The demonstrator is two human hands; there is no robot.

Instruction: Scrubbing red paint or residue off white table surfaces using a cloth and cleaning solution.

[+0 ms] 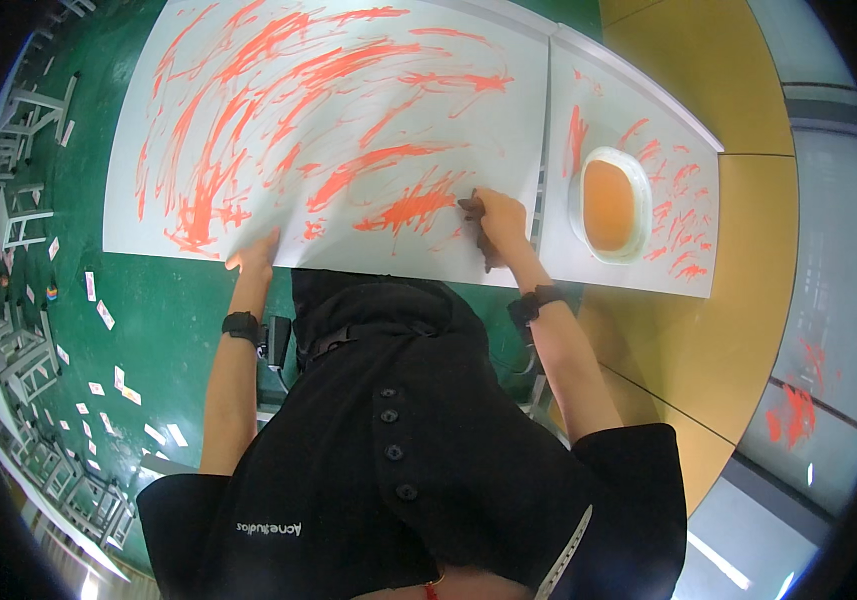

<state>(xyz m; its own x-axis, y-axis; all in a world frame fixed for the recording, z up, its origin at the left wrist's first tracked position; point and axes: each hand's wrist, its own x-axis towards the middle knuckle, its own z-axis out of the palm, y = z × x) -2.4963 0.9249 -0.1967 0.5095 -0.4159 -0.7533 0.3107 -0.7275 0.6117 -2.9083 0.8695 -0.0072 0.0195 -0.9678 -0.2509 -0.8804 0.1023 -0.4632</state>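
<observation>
A white tabletop point(368, 251), streaked with orange-red smears point(413, 210), lies before me. My right hand point(502, 217) presses a dark, crumpled cloth point(485, 244) on it, right of a dense smear near the front edge. At the front left, my left hand point(252, 255) rests at the table's edge with nothing visible in it; some of its fingers are hidden. To the right, on a second white table point(556, 259), stands a white plastic basin point(642, 202) of cloudy orange liquid point(608, 206).
A narrow gap separates the two tables. More orange-red marks point(683, 217) cover the second table, and others point(796, 420) are on the grey panelling at far right. Yellow panels point(743, 225) border the right side. Several stools point(23, 217) and scattered paper cards point(104, 315) are on the green floor.
</observation>
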